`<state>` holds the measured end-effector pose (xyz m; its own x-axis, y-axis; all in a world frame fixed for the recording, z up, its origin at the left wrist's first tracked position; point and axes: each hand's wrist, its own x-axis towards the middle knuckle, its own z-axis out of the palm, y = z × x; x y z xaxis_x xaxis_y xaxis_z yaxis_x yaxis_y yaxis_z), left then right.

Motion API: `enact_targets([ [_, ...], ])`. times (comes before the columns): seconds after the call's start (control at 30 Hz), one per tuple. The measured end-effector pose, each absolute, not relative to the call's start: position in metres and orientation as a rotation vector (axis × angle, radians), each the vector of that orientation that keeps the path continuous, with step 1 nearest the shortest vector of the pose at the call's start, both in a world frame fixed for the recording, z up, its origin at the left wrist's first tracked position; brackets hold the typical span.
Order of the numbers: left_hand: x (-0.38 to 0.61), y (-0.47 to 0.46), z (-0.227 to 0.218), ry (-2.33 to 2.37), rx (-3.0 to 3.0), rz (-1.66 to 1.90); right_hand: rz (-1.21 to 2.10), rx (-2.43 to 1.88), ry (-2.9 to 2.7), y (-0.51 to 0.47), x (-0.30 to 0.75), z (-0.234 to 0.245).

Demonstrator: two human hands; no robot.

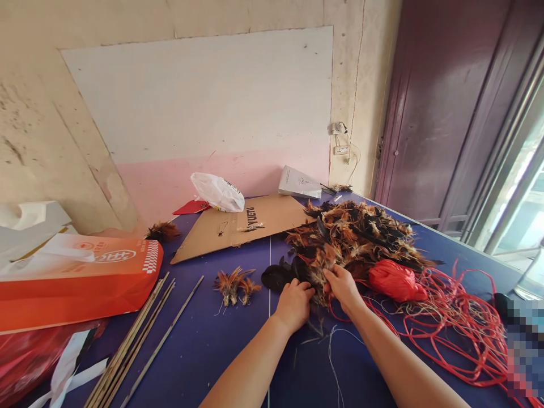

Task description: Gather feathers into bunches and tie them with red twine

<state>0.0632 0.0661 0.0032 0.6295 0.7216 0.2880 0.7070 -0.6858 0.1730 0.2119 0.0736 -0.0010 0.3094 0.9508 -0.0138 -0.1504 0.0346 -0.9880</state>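
A big heap of brown, orange and black feathers [361,232] lies on the blue table [212,345]. My left hand [293,303] is closed at the near edge of the heap, gripping a tuft of feathers. My right hand [342,286] is right beside it, fingers pinched on feathers from the same tuft. Two small bundles of orange feathers [233,285] lie apart to the left of my hands.
A ball of red string [395,281] and loose red string loops [454,328] lie to the right. Thin sticks [140,340] lie at left beside an orange bag [76,277]. Flat cardboard [242,224], a white plastic bag [217,192] and a white box [298,182] sit at the back.
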Motion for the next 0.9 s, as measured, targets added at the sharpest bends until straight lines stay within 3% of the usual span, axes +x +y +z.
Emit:
enact_targets([
  [0.23,0.058,0.071,-0.001,1.228,2.751,0.577,1.181,-0.994,-0.758,0.069,0.218,0.012],
  [0.37,0.05,0.063,0.013,1.333,2.591,0.875,1.27,-0.929,-0.738,0.066,0.217,0.013],
  [0.47,0.046,0.049,0.025,1.326,2.288,1.08,1.317,-0.894,-0.747,0.064,0.213,0.015],
  [0.7,0.042,0.017,0.029,1.067,1.231,0.985,1.443,-0.877,-0.932,0.044,0.186,0.026],
  [0.9,0.033,0.009,0.02,0.949,0.886,1.093,1.402,-0.992,-1.214,0.029,0.167,0.031],
])
